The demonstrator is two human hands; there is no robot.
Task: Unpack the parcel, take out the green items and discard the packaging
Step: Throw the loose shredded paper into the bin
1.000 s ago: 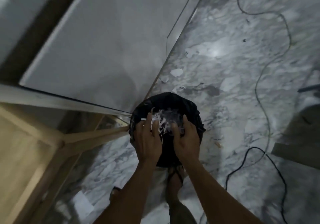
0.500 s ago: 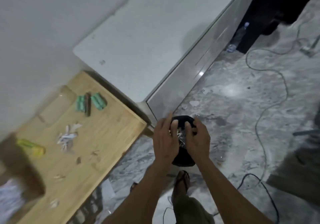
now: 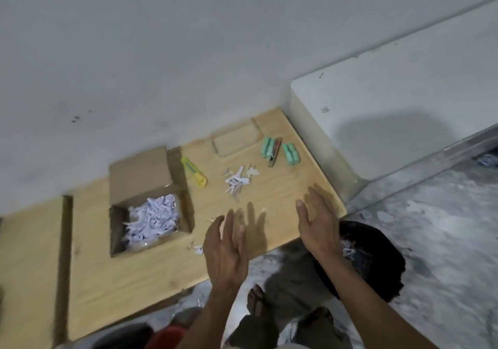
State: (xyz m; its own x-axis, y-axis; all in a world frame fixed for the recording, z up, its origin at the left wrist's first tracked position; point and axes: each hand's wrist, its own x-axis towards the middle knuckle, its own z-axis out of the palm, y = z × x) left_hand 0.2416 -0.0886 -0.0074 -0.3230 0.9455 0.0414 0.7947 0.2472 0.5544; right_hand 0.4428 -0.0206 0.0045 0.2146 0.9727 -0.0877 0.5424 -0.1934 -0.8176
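Note:
An open cardboard box [image 3: 140,179] full of white shredded paper [image 3: 152,220] stands on the wooden table [image 3: 134,281]. Two green items [image 3: 267,147] [image 3: 290,154] lie at the table's far right corner with a dark tool [image 3: 275,152] between them. A small heap of paper shreds [image 3: 237,180] lies in the middle. My left hand [image 3: 226,251] and my right hand [image 3: 318,219] hover empty, fingers spread, over the table's front right edge. A black bin [image 3: 377,265] holding shreds sits on the floor under my right wrist.
A yellow utility knife [image 3: 194,172] lies beside the box. A white cabinet [image 3: 390,122] adjoins the table on the right. The floor [image 3: 444,241] is grey marble. My feet [image 3: 256,300] stand below the table edge. A red object [image 3: 164,336] shows at the bottom.
Both hands have left the black bin, dropped the shreds there, and risen over the table with fingers apart. The view has swung left and up from the floor to the table.

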